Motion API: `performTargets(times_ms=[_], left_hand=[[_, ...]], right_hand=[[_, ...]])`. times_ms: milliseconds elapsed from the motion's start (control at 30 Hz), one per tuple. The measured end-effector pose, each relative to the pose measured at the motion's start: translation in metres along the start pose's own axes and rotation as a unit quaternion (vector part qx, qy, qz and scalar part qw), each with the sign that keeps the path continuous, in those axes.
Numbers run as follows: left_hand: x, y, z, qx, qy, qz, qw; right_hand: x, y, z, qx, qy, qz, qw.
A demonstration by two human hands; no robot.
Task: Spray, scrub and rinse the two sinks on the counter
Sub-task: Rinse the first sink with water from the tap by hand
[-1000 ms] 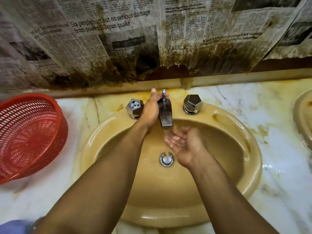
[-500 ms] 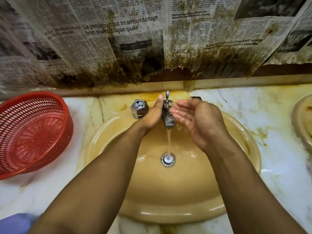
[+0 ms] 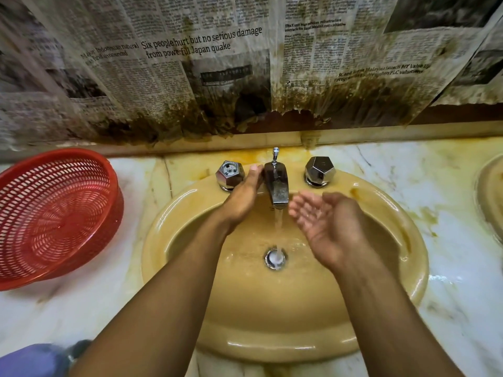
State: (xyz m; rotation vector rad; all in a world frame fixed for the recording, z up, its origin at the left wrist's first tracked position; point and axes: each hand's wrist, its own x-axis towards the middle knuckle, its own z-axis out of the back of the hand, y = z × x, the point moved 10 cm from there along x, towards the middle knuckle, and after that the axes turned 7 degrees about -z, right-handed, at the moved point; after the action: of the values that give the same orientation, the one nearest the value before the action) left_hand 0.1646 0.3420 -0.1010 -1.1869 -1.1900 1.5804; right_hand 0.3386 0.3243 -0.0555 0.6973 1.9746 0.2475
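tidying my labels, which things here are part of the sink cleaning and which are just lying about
Part of the job: yellow sink, tap, running water, left hand at the tap, right hand cupped beside the stream, second sink at the right edge.
Lying about: red basket, newspaper on the wall.

second sink (image 3: 490, 191) cut by right edge, only rim seen | red basket (image 3: 54, 213) clipped at left edge | purple object (image 3: 30, 360) blurred, cropped, unidentified | left hand (image 3: 241, 198) fingers hidden, hold on spout (image 3: 277, 183) not determinable | newspaper (image 3: 190, 63) fine print unreadable
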Motion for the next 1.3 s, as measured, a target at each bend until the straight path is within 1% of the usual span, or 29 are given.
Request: performTargets(times_ms=[67,133,200,267,300,367,433,467,533,600,667,733,767,833,867,900,933,1000,1033,1067,1100,1133,1200,1233,1300], left_hand=[[0.007,0.000,0.001,0.013,-0.010,0.024,1.000],[0.010,-0.002,0.002,0.042,-0.021,0.042,0.998],[0.012,-0.007,0.000,0.058,-0.023,0.032,0.998],[0.008,-0.011,0.000,0.058,-0.029,0.020,0.998],[0.004,-0.012,0.001,0.054,-0.032,0.015,0.998],[-0.002,-0.007,0.003,0.047,-0.025,0.007,0.999],[-0.009,0.000,0.008,0.042,-0.017,0.000,0.999],[-0.013,0.001,0.010,0.039,-0.015,0.000,0.999],[-0.019,0.004,0.016,0.032,-0.017,0.003,0.999],[-0.022,0.006,0.020,0.023,-0.015,0.005,1.000],[-0.021,0.006,0.020,0.028,-0.014,0.010,0.999],[-0.017,0.004,0.015,0.048,-0.013,0.008,0.999],[-0.015,-0.001,0.011,0.061,-0.013,-0.001,0.998],[-0.013,-0.014,0.002,0.083,-0.011,-0.027,0.996],[-0.013,-0.019,0.001,0.089,-0.020,-0.040,0.995],[-0.014,-0.021,0.005,0.090,-0.039,-0.050,0.994],[-0.016,-0.022,0.013,0.083,-0.071,-0.063,0.992],[-0.031,-0.017,0.041,0.061,-0.170,-0.093,0.979],[-0.041,-0.012,0.059,0.077,-0.229,-0.108,0.964],[-0.051,-0.006,0.075,0.118,-0.275,-0.116,0.947],[-0.059,-0.001,0.088,0.166,-0.304,-0.120,0.930],[-0.063,0.002,0.097,0.214,-0.316,-0.113,0.917],[-0.057,0.009,0.108,0.294,-0.293,-0.078,0.906],[-0.051,0.008,0.109,0.321,-0.268,-0.071,0.905],[-0.035,0.000,0.104,0.361,-0.208,-0.097,0.904]], right_hand=[[-0.016,0.026,-0.035,-0.063,0.055,0.038,0.996],[-0.022,0.038,-0.057,-0.119,0.066,0.054,0.989],[-0.021,0.043,-0.058,-0.133,0.030,0.085,0.987],[-0.013,0.039,-0.035,-0.129,-0.044,0.110,0.985],[-0.008,0.031,-0.020,-0.120,-0.078,0.105,0.984],[0.005,0.004,0.007,-0.081,-0.109,0.048,0.990],[0.017,-0.035,0.019,-0.004,-0.093,-0.057,0.994],[0.018,-0.051,0.020,0.041,-0.082,-0.102,0.991],[0.017,-0.067,0.022,0.094,-0.079,-0.142,0.982],[0.014,-0.059,0.025,0.079,-0.084,-0.117,0.986],[0.008,-0.032,0.022,0.062,-0.070,-0.054,0.994],[-0.002,0.004,0.002,0.021,-0.034,0.021,0.999],[-0.007,0.019,-0.015,-0.003,-0.001,0.045,0.999],[-0.013,0.033,-0.049,-0.049,0.049,0.053,0.996],[-0.012,0.035,-0.058,-0.063,0.052,0.054,0.995],[-0.010,0.038,-0.062,-0.067,0.044,0.061,0.995],[-0.007,0.039,-0.057,-0.066,0.016,0.075,0.995],[0.000,0.036,-0.029,-0.058,-0.062,0.090,0.992],[0.005,0.027,-0.014,-0.045,-0.086,0.075,0.992],[0.012,0.014,0.000,-0.027,-0.094,0.043,0.994],[0.020,-0.004,0.010,-0.007,-0.091,-0.002,0.996],[0.026,-0.023,0.018,0.018,-0.085,-0.052,0.995],[0.034,-0.057,0.021,0.083,-0.063,-0.131,0.986],[0.037,-0.066,0.016,0.120,-0.051,-0.151,0.980],[0.042,-0.071,-0.003,0.190,-0.019,-0.155,0.969]])
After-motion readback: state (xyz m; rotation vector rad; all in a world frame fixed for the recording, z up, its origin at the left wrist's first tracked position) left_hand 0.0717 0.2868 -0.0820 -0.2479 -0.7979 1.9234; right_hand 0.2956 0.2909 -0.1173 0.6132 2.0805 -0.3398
